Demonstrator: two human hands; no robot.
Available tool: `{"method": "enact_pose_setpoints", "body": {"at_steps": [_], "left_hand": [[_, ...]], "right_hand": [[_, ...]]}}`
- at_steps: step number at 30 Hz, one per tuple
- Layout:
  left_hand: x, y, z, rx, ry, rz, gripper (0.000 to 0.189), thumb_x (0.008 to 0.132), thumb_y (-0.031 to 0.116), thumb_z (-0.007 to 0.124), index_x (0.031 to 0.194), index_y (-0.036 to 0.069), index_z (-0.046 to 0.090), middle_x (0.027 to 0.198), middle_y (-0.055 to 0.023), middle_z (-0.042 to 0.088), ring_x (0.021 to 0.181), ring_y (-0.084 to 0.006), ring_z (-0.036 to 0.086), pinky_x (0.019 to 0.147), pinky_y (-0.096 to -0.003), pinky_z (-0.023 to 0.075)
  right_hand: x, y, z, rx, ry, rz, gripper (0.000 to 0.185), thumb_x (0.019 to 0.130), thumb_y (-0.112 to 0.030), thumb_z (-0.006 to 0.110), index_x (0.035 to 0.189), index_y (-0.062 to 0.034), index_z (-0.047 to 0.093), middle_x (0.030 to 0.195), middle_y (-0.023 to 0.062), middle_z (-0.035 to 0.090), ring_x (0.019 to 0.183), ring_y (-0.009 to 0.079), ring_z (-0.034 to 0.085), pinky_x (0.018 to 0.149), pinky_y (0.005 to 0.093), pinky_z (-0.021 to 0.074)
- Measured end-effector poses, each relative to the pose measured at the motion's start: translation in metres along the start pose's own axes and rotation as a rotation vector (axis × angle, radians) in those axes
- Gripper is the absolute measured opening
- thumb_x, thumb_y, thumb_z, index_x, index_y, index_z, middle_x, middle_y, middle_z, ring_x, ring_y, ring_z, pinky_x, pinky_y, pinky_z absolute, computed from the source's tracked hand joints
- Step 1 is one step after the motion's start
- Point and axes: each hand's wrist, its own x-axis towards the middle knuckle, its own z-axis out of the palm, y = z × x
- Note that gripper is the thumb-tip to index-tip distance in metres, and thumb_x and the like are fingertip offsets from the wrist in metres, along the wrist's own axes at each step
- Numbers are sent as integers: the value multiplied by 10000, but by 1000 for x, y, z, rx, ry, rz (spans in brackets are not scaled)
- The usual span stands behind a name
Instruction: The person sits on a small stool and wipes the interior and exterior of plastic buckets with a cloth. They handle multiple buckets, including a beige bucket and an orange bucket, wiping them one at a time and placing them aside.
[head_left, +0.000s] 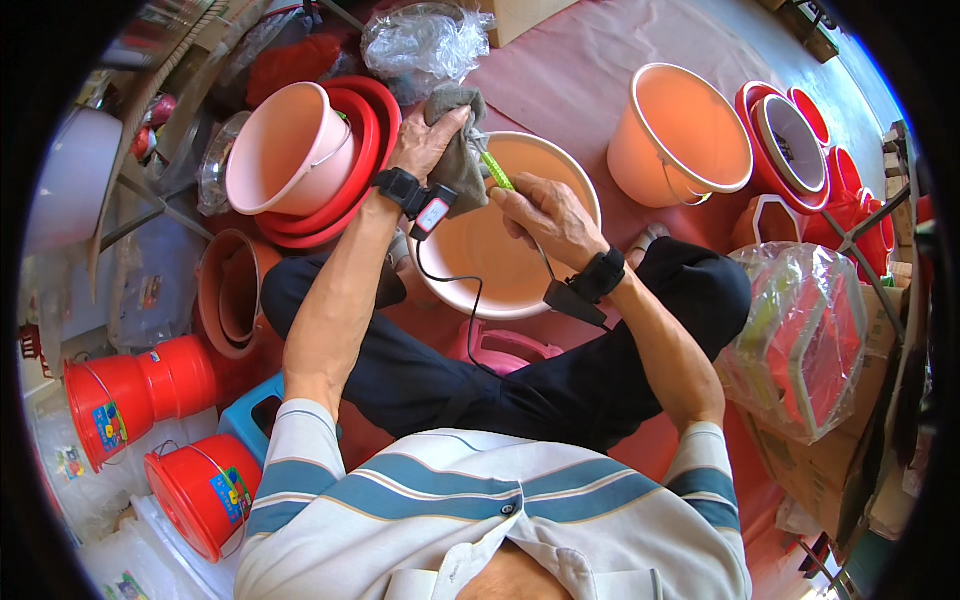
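Observation:
My left hand (427, 142) holds a grey-brown cloth (459, 161), with the thumb on top, over the upper left rim of a plastic bucket or basin (510, 255). My right hand (551, 214) grips a thin bright green handle (497, 171) between thumb and fingers above the same bucket. The handle's metal end meets the cloth; what it belongs to is partly hidden. The bucket is pale orange inside with a whitish rim. It stands between my legs, in front of a pink plastic stool (510, 349). Each wrist wears a black strap with a cabled device.
Left are a pink bucket (281, 150) inside red basins (375, 112), red buckets (112, 409) and a blue stool (255, 412). An orange bucket (679, 135) stands to the right, near more red basins (817, 199) and plastic-wrapped goods (806, 337). Clear plastic wrap (424, 49) lies ahead.

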Motion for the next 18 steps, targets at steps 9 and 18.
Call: {"method": "enact_pose_setpoints", "body": {"at_steps": [9,18], "left_hand": [[-15,32,-29,37,-554,56,440,924,256,739,1310,65,646,1192,-8,682,1117,-111,596,1037,-290,445],[-38,30,-33,163,-298,164,296,877,84,697,1165,42,645,938,-38,679,762,-112,674,682,-310,593]], "right_hand": [[-6,1,-10,31,-33,23,400,1047,-353,558,815,-28,556,628,12,512,531,101,519,507,305,416],[9,-2,-26,-541,79,-311,218,993,-163,592,1135,-9,657,724,113,612,616,239,616,578,378,494]]}}
